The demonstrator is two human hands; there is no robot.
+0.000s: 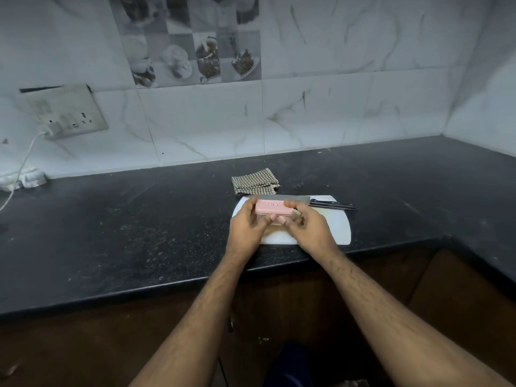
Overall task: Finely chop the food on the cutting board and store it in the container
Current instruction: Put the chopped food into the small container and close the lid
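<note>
Two bare forearms reach up from the bottom of the view and meet over a white cutting board [339, 227]. Between the hands sits a small container [275, 210] with a pink lid; the left hand [248, 224] grips its left end with curled fingers, and the right hand [305, 226] grips its right end, fingertips curled over the lid's edge and thumb tucked under the near side. Both hands are closed on the container, so it is pinched from either end. Whether it rests on the board or is lifted just clear of it cannot be told. Its body below the lid looks clear, but the hands hide most of it, and what it holds is not visible.

Just behind the grip, a knife [310, 201] lies flat along the board's far edge, its wide steel blade partly hidden by the lid and fingertips and its black handle pointing away to the right of the right hand, past the board's corner. Under the right hand the board shows a faint yellowish smear; no loose food is plainly visible on it.

Further behind the grip a folded checked cloth [254, 182] lies on the black speckled countertop [125, 233], close to the board's far edge. Well off to the left of the left hand, a switch plate [67, 111] on the marbled wall tiles has a white cable [21, 169] plugged in.
</note>
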